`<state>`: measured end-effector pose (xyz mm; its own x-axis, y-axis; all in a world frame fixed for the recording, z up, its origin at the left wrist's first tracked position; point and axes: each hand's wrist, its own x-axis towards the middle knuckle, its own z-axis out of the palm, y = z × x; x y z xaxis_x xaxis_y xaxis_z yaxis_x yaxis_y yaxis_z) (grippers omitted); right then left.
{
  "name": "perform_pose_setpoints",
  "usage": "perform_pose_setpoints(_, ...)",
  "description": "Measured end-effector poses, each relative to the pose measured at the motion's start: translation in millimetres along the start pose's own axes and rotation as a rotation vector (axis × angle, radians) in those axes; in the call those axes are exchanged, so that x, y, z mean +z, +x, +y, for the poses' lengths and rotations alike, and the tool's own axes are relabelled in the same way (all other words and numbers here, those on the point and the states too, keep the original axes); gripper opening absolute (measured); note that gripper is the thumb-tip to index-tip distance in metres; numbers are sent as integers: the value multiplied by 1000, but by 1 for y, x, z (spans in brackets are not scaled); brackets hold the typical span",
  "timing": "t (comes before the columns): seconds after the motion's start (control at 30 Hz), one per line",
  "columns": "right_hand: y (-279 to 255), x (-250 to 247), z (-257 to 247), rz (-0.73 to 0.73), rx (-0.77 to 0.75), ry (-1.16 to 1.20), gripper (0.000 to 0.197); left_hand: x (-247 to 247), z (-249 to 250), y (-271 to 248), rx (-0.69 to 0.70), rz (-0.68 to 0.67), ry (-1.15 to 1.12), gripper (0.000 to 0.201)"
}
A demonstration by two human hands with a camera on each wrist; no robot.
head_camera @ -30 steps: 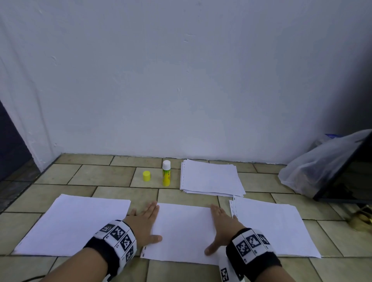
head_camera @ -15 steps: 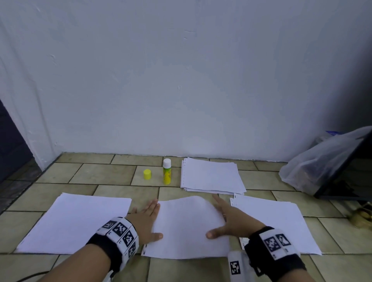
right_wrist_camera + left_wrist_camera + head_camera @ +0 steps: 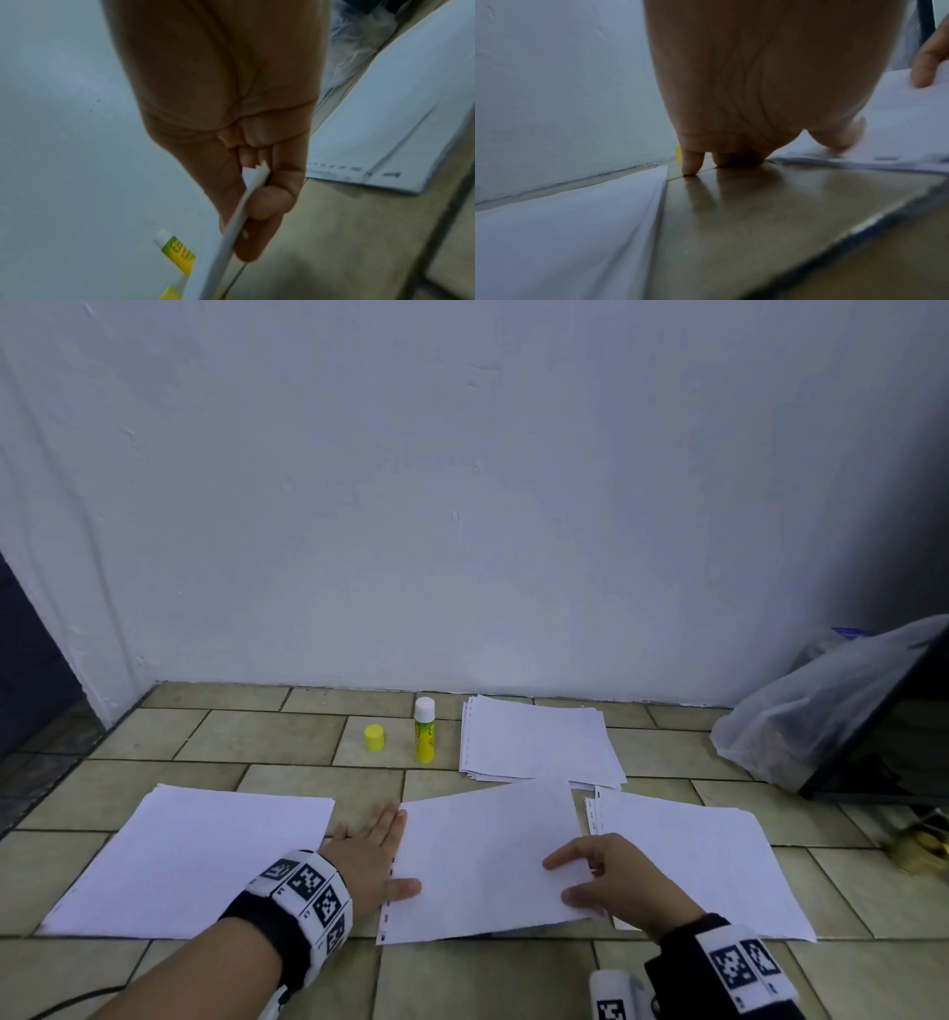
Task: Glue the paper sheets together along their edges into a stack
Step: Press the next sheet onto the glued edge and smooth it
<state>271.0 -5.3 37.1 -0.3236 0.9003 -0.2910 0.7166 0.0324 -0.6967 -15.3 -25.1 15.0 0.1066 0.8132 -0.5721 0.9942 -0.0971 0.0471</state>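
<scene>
A white middle sheet (image 3: pixel 482 860) lies on the tiled floor between my hands. My left hand (image 3: pixel 380 845) lies flat at its left edge, fingers straight on the tile (image 3: pixel 693 164) and thumb (image 3: pixel 839 136) on the paper. My right hand (image 3: pixel 590 880) pinches the sheet's right edge (image 3: pixel 246 205) between thumb and fingers and holds that side raised off the floor. An uncapped glue stick (image 3: pixel 424 730) stands upright near the wall, with its yellow cap (image 3: pixel 374 738) on the floor to its left. It also shows as the glue stick (image 3: pixel 177 251) past the lifted paper.
A paper stack (image 3: pixel 539 742) lies at the back by the wall. More white paper (image 3: pixel 195 860) lies to the left and a right pile (image 3: pixel 683 860) with punched edges to the right. A plastic bag (image 3: pixel 801 711) and a dark slanted panel (image 3: pixel 883 726) stand at far right.
My right hand went from lying flat on the middle sheet to pinching its right edge and lifting it. The sheet's right side rose and skewed. My left hand stayed put.
</scene>
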Motion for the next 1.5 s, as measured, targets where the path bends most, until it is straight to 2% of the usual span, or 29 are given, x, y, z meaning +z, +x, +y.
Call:
perform_pose_setpoints(0.1, 0, -9, 1, -18, -22, 32, 34, 0, 0, 1, -8, 7, 4, 83)
perform_pose_setpoints(0.37, -9, -73, -2, 138, -39, 209, 38, -5, 4, 1, -20, -9, 54, 85)
perform_pose_setpoints(0.5, 23, -95, 0, 312, -2, 233, 38, -11, 10, 4, -64, -55, 86, 88)
perform_pose_setpoints(0.57, 49, -96, -3, 353, 46, 176, 41, -12, 12, 6, -85, -61, 88, 89)
perform_pose_setpoints(0.77, 123, -88, -6, 332, 117, -43, 42, -10, 14, 8, -113, -48, 85, 89)
perform_pose_setpoints(0.9, 146, -78, 2, 304, 148, -181, 24, -8, 11, 9, -100, -41, 70, 89)
perform_pose_setpoints(0.97, 150, -74, 7, 285, 172, -288, 20, -8, 9, 9, -90, -48, 53, 89)
perform_pose_setpoints(1.2, 151, -74, 4, 176, 262, -549, 30, -9, 8, 7, -76, -46, 38, 89)
perform_pose_setpoints(1.33, 147, -74, -8, 127, 258, -718, 30, -8, 8, 8, -81, -46, 47, 90)
perform_pose_setpoints(1.4, 142, -74, -19, 133, 293, -796, 39, -8, 8, 8, -81, -52, 42, 90)
perform_pose_setpoints(1.5, 131, -84, -22, 119, 232, -787, 47, -8, 8, 8, -76, -54, 34, 90)
